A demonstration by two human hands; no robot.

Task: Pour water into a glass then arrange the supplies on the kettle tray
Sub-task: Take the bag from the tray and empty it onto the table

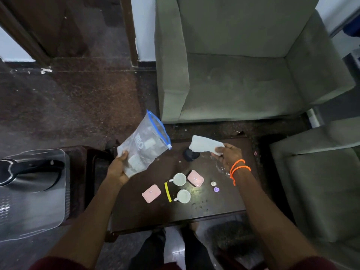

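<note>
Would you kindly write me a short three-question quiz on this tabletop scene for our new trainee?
1. True or false: the left hand holds a clear zip bag with a blue seal.
2. How many white cups stand on the dark table?
3. What is in the right hand's grip?
A. a pink box
B. a white paper or cloth
C. a yellow strip

Key:
1. True.
2. Two; the second cup is nearer the person.
3. B, the white paper or cloth. The two pink boxes and the yellow strip lie on the table.
</note>
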